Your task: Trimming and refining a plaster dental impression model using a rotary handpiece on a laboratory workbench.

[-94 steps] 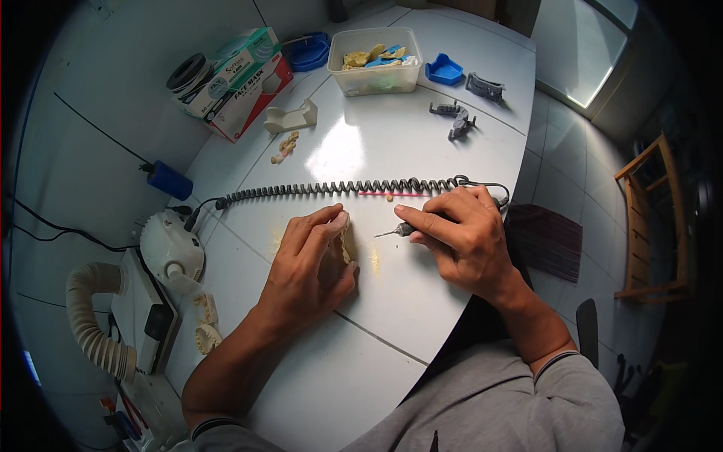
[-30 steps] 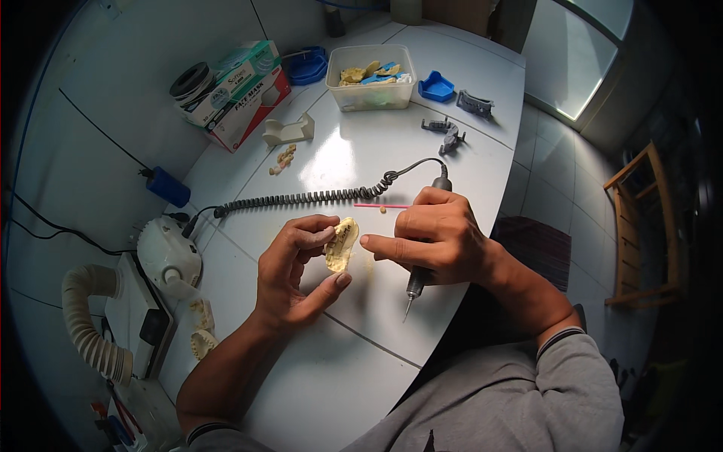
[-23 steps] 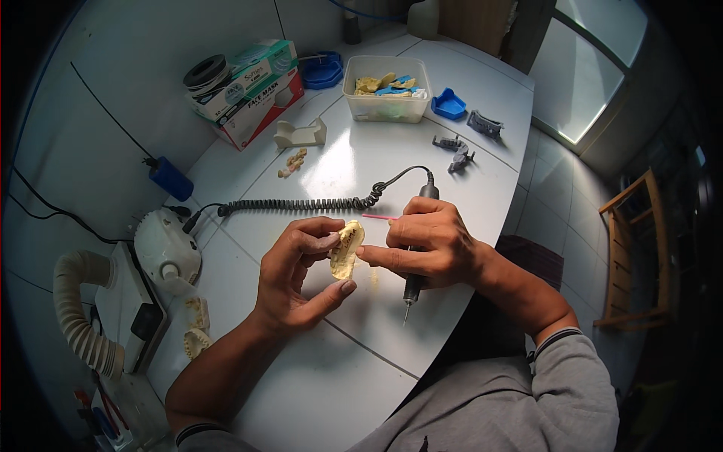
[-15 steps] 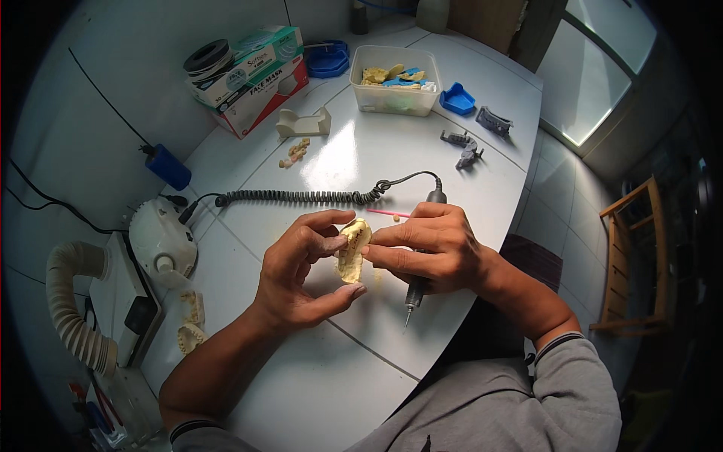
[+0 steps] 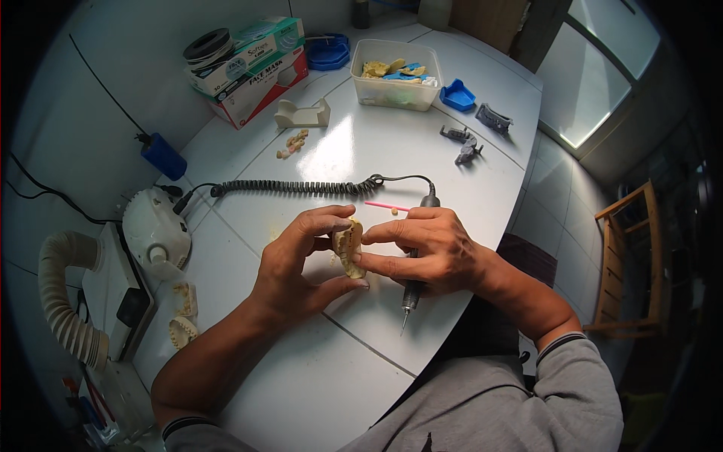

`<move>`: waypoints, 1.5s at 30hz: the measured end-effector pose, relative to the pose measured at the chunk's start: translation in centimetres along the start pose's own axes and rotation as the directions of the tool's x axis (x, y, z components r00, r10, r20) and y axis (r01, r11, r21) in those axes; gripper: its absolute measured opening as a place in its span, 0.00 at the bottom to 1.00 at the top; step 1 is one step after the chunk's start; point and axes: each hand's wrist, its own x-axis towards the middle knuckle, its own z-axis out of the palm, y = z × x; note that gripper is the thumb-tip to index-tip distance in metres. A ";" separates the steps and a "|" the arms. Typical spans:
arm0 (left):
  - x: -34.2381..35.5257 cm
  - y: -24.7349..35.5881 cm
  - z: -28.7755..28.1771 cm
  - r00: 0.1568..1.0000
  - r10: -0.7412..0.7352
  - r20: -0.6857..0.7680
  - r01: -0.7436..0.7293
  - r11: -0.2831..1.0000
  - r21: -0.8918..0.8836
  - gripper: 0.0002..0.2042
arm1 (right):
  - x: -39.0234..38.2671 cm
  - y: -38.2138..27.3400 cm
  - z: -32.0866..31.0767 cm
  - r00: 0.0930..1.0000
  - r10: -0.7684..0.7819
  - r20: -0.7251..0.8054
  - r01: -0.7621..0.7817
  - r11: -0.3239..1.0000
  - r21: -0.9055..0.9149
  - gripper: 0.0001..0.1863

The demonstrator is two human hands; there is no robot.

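Since the previous frame, both hands remain raised: left hand [image 5: 301, 267] and right hand [image 5: 429, 252] pinch the yellowish plaster dental cast [image 5: 349, 247]; the right also grips the handpiece [image 5: 413, 282]. Beyond them, the clear plastic tub [image 5: 397, 73] holds casts.

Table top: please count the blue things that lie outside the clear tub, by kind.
Round blue lid: 1
Blue moulded tray: 1
Blue plug block: 1
Total: 3
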 end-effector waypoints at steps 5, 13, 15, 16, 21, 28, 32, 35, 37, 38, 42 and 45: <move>0.2 1.2 -0.6 0.998 0.001 0.055 -0.012 0.979 0.203 0.46 | 0.3 -0.2 -0.5 0.999 -0.005 0.034 0.002 0.996 0.092 0.18; 0.3 1.2 -0.4 0.999 -0.007 0.047 -0.004 0.971 0.239 0.47 | 0.0 0.0 -0.4 1.000 0.007 -0.006 -0.006 0.997 0.080 0.17; 0.3 0.9 -0.3 0.999 -0.009 0.039 0.000 0.977 0.213 0.47 | 0.1 0.1 -0.5 1.000 0.008 -0.018 -0.007 0.996 0.088 0.17; 0.2 0.7 -0.3 0.999 -0.009 0.040 0.000 0.977 0.214 0.47 | 0.3 0.1 -0.7 0.999 0.003 -0.032 0.000 0.996 0.089 0.17; 0.3 0.4 -0.8 0.999 -0.011 0.032 0.002 0.962 0.271 0.45 | 0.1 0.2 -0.4 0.998 0.008 -0.069 -0.002 0.996 0.085 0.19; 0.4 0.8 -0.8 0.999 0.004 0.049 -0.019 0.953 0.303 0.44 | 0.1 -0.1 -0.5 0.996 0.010 -0.089 -0.009 1.000 0.011 0.19; 0.6 0.8 -0.8 0.998 0.022 0.053 -0.037 0.956 0.291 0.43 | 0.2 -0.1 -0.7 0.995 0.043 -0.087 -0.049 0.996 -0.072 0.18; 0.6 0.7 -0.7 0.999 0.020 0.049 -0.033 0.961 0.274 0.43 | 0.0 0.1 -0.2 0.987 0.072 -0.143 -0.088 0.991 -0.104 0.13; 0.6 0.9 -0.8 0.999 0.026 0.043 -0.037 0.965 0.261 0.42 | 0.4 -0.1 -0.7 0.988 0.080 -0.129 -0.096 0.988 -0.123 0.13; 0.7 0.9 -0.8 0.999 0.024 0.048 -0.036 0.964 0.263 0.42 | 0.4 0.0 -0.7 0.988 0.095 -0.118 -0.111 0.985 -0.132 0.12; 0.7 0.7 -0.7 0.999 0.011 0.051 -0.023 0.967 0.252 0.43 | 0.4 0.0 -0.5 0.982 0.141 -0.125 -0.158 0.977 -0.142 0.09; 0.6 0.7 -0.7 0.999 0.003 0.052 -0.016 0.965 0.260 0.43 | 0.7 0.0 -0.5 0.975 0.177 -0.131 -0.198 0.966 -0.164 0.08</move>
